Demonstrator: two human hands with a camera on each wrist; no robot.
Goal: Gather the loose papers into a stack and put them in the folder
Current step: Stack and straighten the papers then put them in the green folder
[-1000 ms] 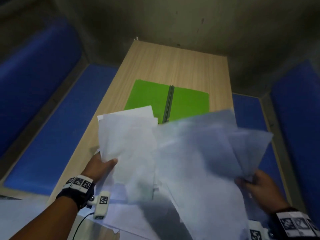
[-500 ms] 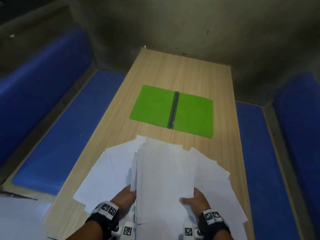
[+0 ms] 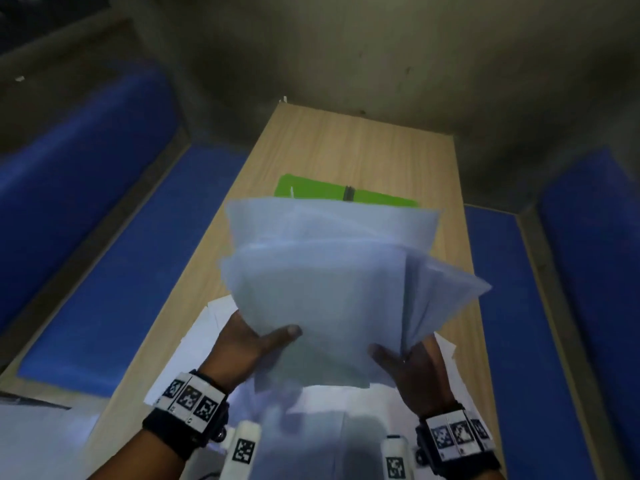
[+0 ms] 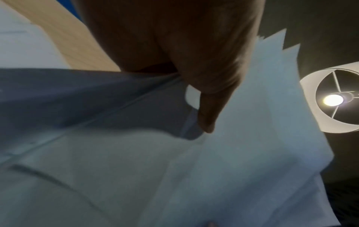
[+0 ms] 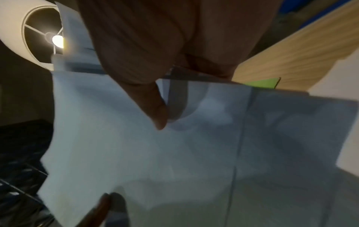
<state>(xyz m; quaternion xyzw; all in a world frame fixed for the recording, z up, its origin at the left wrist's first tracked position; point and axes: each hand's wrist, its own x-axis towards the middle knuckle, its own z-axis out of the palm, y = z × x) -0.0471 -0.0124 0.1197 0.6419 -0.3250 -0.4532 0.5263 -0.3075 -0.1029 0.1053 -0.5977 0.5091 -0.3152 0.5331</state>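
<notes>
I hold a fanned bundle of white papers [image 3: 329, 271] up off the table, its sheets uneven at the top and right. My left hand [image 3: 252, 341] grips its lower left edge, thumb on the front sheet. My right hand [image 3: 412, 362] grips the lower right edge, thumb likewise on top. In the wrist views each thumb presses onto the papers [image 4: 242, 153] [image 5: 136, 153]. The green folder [image 3: 311, 188] lies open on the table beyond, mostly hidden by the bundle; a corner of the folder [image 5: 262, 83] shows in the right wrist view. More loose sheets [image 3: 204, 341] lie flat under my hands.
The long wooden table [image 3: 363, 147] runs away from me to a dark wall. Blue padded benches [image 3: 114, 271] flank it on both sides. A lit lamp shade [image 4: 334, 99] hangs overhead.
The papers lay flat on the table under my hands half a second ago; now both hands have lifted a bundle upright, covering most of the folder.
</notes>
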